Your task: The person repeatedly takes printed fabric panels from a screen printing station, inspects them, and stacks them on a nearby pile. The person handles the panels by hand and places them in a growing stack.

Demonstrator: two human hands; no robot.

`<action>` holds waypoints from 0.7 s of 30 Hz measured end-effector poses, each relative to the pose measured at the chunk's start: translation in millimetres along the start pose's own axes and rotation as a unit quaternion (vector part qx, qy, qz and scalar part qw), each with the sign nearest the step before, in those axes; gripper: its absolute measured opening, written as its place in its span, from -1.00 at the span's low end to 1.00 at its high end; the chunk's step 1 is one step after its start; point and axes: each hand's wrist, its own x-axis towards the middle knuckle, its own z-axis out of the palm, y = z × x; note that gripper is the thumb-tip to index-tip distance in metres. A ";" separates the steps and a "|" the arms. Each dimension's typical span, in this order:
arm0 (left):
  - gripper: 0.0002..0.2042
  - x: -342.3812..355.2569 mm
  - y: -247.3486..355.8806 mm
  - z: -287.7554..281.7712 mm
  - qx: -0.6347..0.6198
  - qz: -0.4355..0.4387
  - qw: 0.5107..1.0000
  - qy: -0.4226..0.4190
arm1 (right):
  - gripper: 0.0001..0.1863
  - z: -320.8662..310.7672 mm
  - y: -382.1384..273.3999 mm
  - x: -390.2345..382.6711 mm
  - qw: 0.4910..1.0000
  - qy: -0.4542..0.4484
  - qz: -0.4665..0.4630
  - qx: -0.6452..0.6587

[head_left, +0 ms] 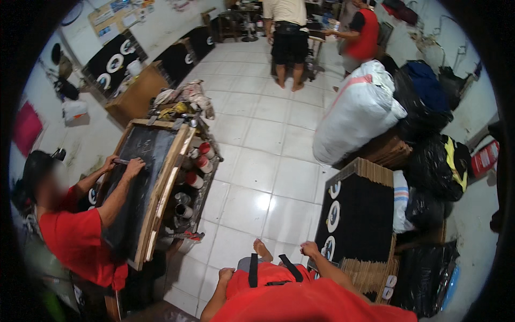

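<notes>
My left hand hangs low beside my red top, with its fingers curled in and nothing visible in them. My right hand is also loosely closed, held out in front of my right hip, and no object shows in it. Just right of it lies a stack of boards topped with black fabric, with round white prints along its left edge. From this view I cannot tell whether that hand touches the stack; it appears apart from it. My bare foot rests on the white tiles between my hands.
At left a co-worker in red pushes a squeegee over a wooden-framed screen. Paint cans fill a shelf beside it. A big white sack and black bags stand right. Two people are farther back on the tiled floor.
</notes>
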 end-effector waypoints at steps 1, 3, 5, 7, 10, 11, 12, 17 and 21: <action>-0.85 -2.7 -4.6 3.1 0.023 0.019 1.000 -0.002 | -0.79 5.7 16.0 -4.6 0.987 -0.016 -0.088 -0.130; -0.85 -14.0 -11.1 6.7 -0.010 -0.007 1.000 0.001 | -0.74 33.0 48.3 -24.7 0.996 0.018 -0.080 -0.024; -0.85 -29.3 -13.2 11.1 -0.136 -0.095 0.986 -0.005 | -0.73 54.0 78.4 -46.4 0.999 -0.016 -0.032 0.022; -0.87 -45.9 -16.0 14.4 -0.142 -0.087 0.986 0.012 | -0.69 66.6 102.3 -69.8 0.988 -0.031 -0.105 -0.106; -0.87 -74.0 -40.8 23.7 -0.120 -0.074 0.990 0.021 | -0.61 72.1 120.9 -99.4 0.917 -0.121 -0.172 -0.341; -0.82 -80.0 -53.4 26.7 -0.093 -0.069 0.993 0.011 | -0.59 71.7 122.7 -105.9 0.910 -0.143 -0.126 -0.369; -0.77 -82.2 -67.1 30.8 -0.065 -0.063 0.996 0.000 | -0.57 71.1 123.2 -110.5 0.914 -0.153 -0.107 -0.360; -0.67 -89.6 -164.2 50.0 0.297 0.078 0.952 0.009 | -0.63 58.6 117.9 -113.2 0.969 -0.105 -0.048 -0.218; -0.68 -86.1 -218.8 61.4 0.230 -0.016 0.973 0.019 | -0.80 42.2 93.0 -95.1 0.989 -0.075 -0.081 -0.101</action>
